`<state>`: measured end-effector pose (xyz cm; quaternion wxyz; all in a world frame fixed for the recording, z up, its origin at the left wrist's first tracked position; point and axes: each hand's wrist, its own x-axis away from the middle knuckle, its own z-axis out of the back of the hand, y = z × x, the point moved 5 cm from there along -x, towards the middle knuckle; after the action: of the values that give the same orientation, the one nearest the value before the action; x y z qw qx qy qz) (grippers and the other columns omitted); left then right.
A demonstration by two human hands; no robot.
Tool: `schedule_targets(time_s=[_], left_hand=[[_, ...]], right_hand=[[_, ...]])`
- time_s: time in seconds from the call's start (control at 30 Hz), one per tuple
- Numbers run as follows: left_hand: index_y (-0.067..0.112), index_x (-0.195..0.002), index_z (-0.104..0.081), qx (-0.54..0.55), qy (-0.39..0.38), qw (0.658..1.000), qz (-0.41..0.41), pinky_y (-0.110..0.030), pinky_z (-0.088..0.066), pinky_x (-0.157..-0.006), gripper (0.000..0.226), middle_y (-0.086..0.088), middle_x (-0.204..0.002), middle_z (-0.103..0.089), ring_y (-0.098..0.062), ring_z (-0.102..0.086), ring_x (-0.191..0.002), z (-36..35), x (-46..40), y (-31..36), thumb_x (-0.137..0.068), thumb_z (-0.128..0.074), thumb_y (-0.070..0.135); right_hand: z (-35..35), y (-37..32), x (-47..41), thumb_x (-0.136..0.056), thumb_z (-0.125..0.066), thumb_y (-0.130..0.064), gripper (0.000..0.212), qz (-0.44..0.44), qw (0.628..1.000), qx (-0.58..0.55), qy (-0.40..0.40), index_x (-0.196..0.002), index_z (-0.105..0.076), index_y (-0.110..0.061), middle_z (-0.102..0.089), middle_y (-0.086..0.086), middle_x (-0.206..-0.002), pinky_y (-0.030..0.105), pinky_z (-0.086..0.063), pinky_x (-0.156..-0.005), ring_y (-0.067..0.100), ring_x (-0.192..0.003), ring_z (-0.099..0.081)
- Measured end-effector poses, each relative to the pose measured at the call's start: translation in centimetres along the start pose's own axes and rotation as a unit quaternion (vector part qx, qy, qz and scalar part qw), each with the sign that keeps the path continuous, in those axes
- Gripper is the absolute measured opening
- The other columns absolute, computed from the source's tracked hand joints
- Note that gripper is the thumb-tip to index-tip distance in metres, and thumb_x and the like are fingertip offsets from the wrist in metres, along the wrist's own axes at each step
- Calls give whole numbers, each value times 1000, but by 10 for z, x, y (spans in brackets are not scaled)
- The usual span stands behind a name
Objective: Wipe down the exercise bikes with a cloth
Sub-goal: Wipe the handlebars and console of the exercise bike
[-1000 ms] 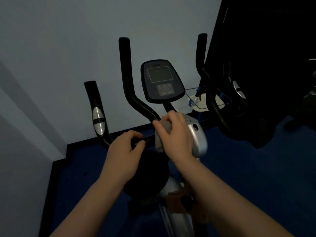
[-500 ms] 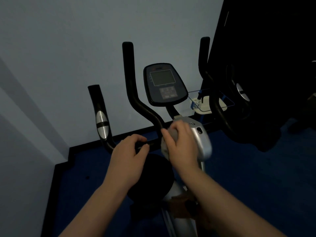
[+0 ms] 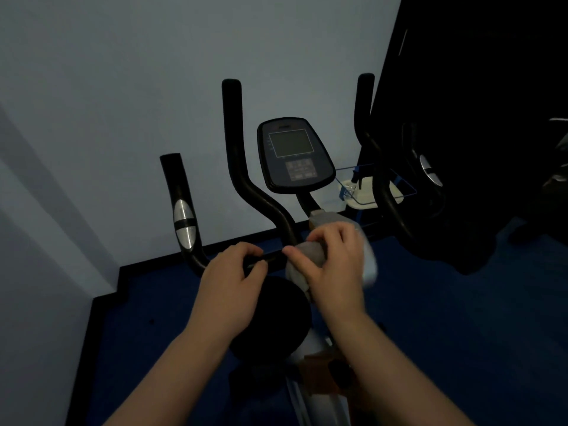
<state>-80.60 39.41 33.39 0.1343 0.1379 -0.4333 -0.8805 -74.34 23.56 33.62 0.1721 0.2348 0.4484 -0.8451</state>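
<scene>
- Cloth [image 3: 307,256], grey and bunched, is pressed against the middle of the exercise bike's handlebar [image 3: 267,259], just below the stem of the console [image 3: 295,155] and where the inner left grip post bends down to meet the crossbar.
- Right hand [image 3: 333,259] is closed over the cloth, fingers curled across its top and thumb pointing left along the bar.
- Left hand [image 3: 233,278] is wrapped round the crossbar just beside the cloth, holding the bar and nothing else, which looks like steadying.
- Step in hand, as I judge it: rubbing the centre joint of the handlebar; the upright grips, the silver pulse sensor [image 3: 183,224] on the outer left grip and the console appear not yet reached.
- Next move probably calls for sliding the cloth up one grip post, with the left hand shifting clear.
- Against the frame a second earlier, the right hand sits slightly higher on the silver housing [image 3: 368,262] and covers more of it; the left hand's hold is unchanged.
</scene>
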Motion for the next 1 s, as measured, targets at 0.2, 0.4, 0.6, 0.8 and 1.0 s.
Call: schedule_targets(time_s=[0.2, 0.4, 0.6, 0.8, 1.0], left_hand=[[30, -111, -61, 6, 2, 1000, -9, -30, -49, -81, 21, 13, -99, -59, -5, -57, -91, 1, 1, 0, -91, -54, 31], [29, -111, -61, -1, -2, 1000, -2, -32, -50, -81, 21, 10, -100, -60, -8, -57, -91, 1, 0, 2, -91, -54, 31], [28, -112, -61, 5, -5, 1000, 7, -36, -51, -83, 22, 10, -100, -61, -10, -59, -93, 0, 0, 1, -92, -54, 31], [29, -113, -61, -1, -10, 1000, 16, -38, -52, -82, 23, 8, -100, -62, -13, -59, -91, 0, 0, 1, -92, -54, 33], [31, -111, -60, 6, -5, 1000, 11, -32, -49, -82, 20, 13, -99, -59, -9, -57, -94, 0, 1, 0, -92, -54, 32]], right_hand=[[-4, 6, 37, -84, -67, -42, 37, -33, 991, -90, 92, -113, -69, -19, -55, -2, -112, 27, -50, -86, 14, -106, -54], [-13, 11, -5, -86, -62, -42, 31, -8, 995, -79, -59, -109, -54, -23, -45, -6, -112, 24, -43, -89, 2, -102, -45], [-9, 7, -4, -82, -67, -45, 31, 7, 999, -52, -9, -97, -50, -25, -47, -10, -100, 20, -43, -78, 0, -92, -45], [-19, 0, -12, -85, -64, -42, 35, 1, 998, 55, -32, -102, -49, -15, -46, 3, -108, 33, -41, -82, 16, -98, -44], [-3, 20, 42, -92, -54, -32, 11, -21, 997, -76, -26, -96, -49, -23, -40, -10, -101, 14, -40, -73, 0, -87, -48]])
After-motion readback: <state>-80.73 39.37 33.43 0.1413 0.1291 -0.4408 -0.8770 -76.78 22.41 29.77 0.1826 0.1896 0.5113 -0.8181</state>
